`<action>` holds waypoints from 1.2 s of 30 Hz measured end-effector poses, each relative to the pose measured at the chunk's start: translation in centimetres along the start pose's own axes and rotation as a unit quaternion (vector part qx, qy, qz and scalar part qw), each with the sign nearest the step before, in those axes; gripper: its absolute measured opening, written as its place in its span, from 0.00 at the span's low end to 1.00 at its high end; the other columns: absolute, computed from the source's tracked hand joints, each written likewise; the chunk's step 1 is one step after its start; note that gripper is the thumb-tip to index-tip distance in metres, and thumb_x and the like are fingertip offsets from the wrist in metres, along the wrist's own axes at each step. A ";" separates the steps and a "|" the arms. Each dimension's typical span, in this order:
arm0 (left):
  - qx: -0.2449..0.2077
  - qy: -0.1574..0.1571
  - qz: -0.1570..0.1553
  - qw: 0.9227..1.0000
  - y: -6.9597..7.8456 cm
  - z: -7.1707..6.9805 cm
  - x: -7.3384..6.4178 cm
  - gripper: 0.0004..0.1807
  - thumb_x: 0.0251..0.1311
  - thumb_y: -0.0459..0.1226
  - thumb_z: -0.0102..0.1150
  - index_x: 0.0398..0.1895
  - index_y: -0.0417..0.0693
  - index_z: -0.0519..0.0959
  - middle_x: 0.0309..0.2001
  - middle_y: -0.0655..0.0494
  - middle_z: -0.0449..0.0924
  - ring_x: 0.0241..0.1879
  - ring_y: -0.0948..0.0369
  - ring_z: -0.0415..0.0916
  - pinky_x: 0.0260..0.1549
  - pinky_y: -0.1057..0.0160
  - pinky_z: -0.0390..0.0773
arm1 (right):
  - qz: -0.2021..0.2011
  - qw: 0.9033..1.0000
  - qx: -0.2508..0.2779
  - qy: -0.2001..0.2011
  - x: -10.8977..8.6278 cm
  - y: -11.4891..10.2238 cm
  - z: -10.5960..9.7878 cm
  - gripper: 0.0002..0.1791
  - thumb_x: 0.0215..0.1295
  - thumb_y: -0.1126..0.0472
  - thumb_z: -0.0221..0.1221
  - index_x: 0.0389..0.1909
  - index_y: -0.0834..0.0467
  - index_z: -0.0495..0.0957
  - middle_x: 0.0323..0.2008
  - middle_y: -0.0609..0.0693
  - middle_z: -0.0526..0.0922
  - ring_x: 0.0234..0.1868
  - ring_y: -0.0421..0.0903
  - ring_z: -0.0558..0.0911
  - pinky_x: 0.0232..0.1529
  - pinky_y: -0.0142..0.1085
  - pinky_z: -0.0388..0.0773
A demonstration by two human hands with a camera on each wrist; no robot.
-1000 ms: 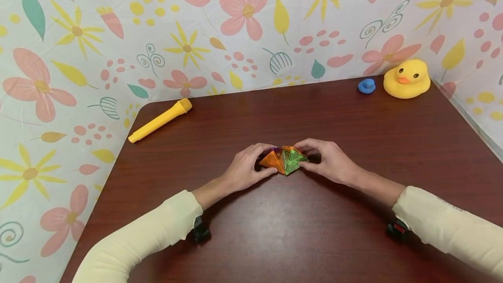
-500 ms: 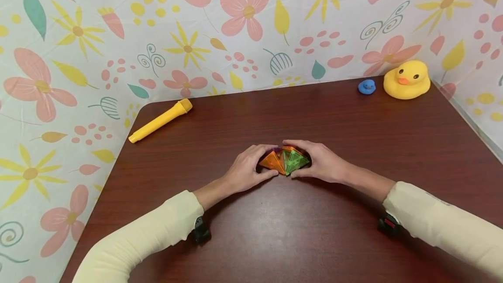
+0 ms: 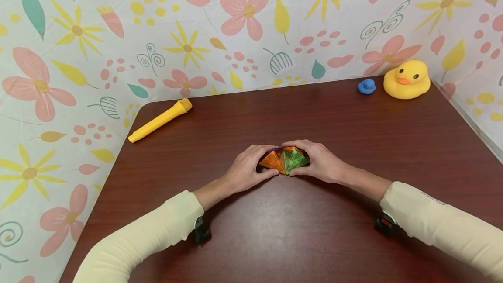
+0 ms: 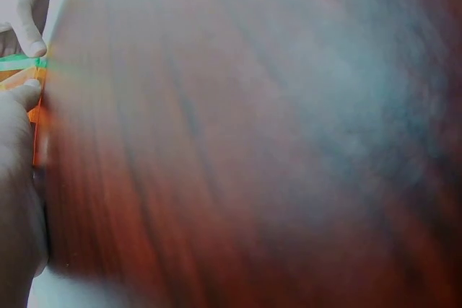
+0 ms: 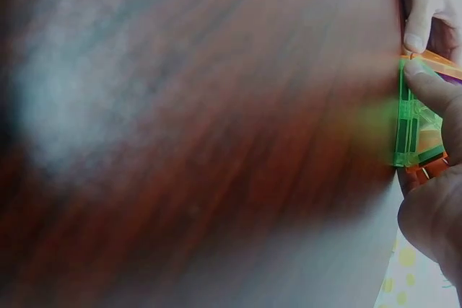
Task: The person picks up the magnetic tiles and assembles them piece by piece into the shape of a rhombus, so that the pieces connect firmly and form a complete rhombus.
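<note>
Translucent triangular magnetic tiles lean together in a low, pointed cluster at the middle of the table. An orange tile [image 3: 272,161] faces front on the left and a green tile [image 3: 294,160] on the right, with bits of purple and orange behind. My left hand [image 3: 246,165] grips the orange side, thumb at the front lower edge and fingers round the back. From the other side my right hand [image 3: 324,163] holds the green part the same way. In the right wrist view, the right thumb presses the green tile [image 5: 406,117] near its corner. Both palms hide the cluster's outer ends.
A yellow toy microphone [image 3: 160,121] lies at the table's back left. At the back right sit a small blue duck [image 3: 367,86] and a larger yellow duck [image 3: 407,80]. A flowered cloth [image 3: 251,64] hangs behind the dark wooden table [image 3: 267,230].
My right hand has moved left and closed further round the green side, its thumb now near the cluster's front centre. My left hand stays almost where it was.
</note>
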State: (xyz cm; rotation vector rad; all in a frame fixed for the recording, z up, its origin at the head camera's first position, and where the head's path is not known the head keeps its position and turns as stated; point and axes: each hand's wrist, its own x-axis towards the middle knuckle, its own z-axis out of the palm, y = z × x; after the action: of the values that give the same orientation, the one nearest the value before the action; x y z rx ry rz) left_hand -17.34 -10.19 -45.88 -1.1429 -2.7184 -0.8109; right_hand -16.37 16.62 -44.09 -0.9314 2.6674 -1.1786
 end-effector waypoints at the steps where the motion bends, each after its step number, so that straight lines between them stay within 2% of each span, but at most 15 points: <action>1: 0.000 0.000 0.000 1.000 0.0 0.0 0.0 0.35 0.66 0.51 0.74 0.73 0.50 0.75 0.64 0.57 0.80 0.58 0.60 0.76 0.56 0.56 0.79 | 0.001 1.000 0.001 0.000 0.0 0.0 0.0 0.44 0.54 0.64 0.81 0.72 0.60 0.74 0.64 0.60 0.80 0.60 0.56 0.81 0.57 0.52 0.80; 10: 0.007 0.003 0.002 1.000 -0.1 0.1 0.0 0.35 0.66 0.52 0.74 0.72 0.51 0.75 0.63 0.57 0.81 0.56 0.61 0.76 0.55 0.57 0.79 | -0.004 1.000 0.004 -0.023 -0.3 0.2 -0.9 0.45 0.58 0.65 0.79 0.76 0.61 0.71 0.66 0.60 0.80 0.63 0.56 0.81 0.59 0.53 0.80; 13: 0.011 0.005 0.004 1.000 -0.1 0.2 0.0 0.36 0.66 0.52 0.74 0.72 0.51 0.75 0.63 0.57 0.81 0.58 0.61 0.77 0.56 0.56 0.79 | -0.009 0.999 0.013 -0.038 -0.8 0.4 -1.8 0.41 0.61 0.70 0.76 0.75 0.62 0.72 0.65 0.60 0.82 0.63 0.56 0.82 0.58 0.51 0.82; 16: 0.010 0.007 0.004 1.000 -0.1 0.2 0.0 0.36 0.65 0.53 0.74 0.72 0.51 0.75 0.64 0.56 0.81 0.60 0.59 0.77 0.57 0.54 0.80 | -0.005 0.999 0.018 -0.041 -1.3 0.6 -2.6 0.34 0.64 0.74 0.71 0.71 0.63 0.76 0.61 0.60 0.85 0.58 0.55 0.86 0.54 0.49 0.84; 22: 0.010 0.009 0.001 1.000 -0.2 0.2 -0.1 0.36 0.65 0.53 0.74 0.72 0.52 0.76 0.63 0.57 0.81 0.60 0.60 0.76 0.57 0.54 0.79 | -0.009 1.000 0.019 -0.021 -1.7 1.1 -3.3 0.25 0.65 0.75 0.70 0.63 0.64 0.84 0.54 0.57 0.89 0.52 0.50 0.89 0.49 0.44 0.86; 28: 0.009 0.007 -0.001 1.000 -0.2 0.1 -0.1 0.35 0.65 0.53 0.74 0.72 0.52 0.76 0.63 0.57 0.81 0.58 0.61 0.76 0.56 0.55 0.80 | -0.009 1.000 0.009 -0.003 -1.6 1.2 -3.1 0.23 0.63 0.74 0.72 0.60 0.61 0.87 0.53 0.53 0.90 0.50 0.46 0.89 0.46 0.36 0.86; 36: 0.008 0.006 -0.001 1.000 -0.2 0.2 0.0 0.35 0.65 0.53 0.74 0.72 0.52 0.76 0.62 0.57 0.81 0.57 0.61 0.76 0.55 0.56 0.80 | 0.002 1.000 0.002 -0.002 -1.7 1.3 -3.0 0.23 0.63 0.72 0.73 0.59 0.58 0.88 0.52 0.51 0.90 0.50 0.44 0.89 0.47 0.38 0.86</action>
State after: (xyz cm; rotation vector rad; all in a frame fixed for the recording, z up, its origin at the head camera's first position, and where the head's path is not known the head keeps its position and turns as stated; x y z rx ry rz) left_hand -17.41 -10.23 -46.10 -1.1300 -2.7117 -0.7912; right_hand -16.59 20.16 -43.17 -0.9258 2.6614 -1.1791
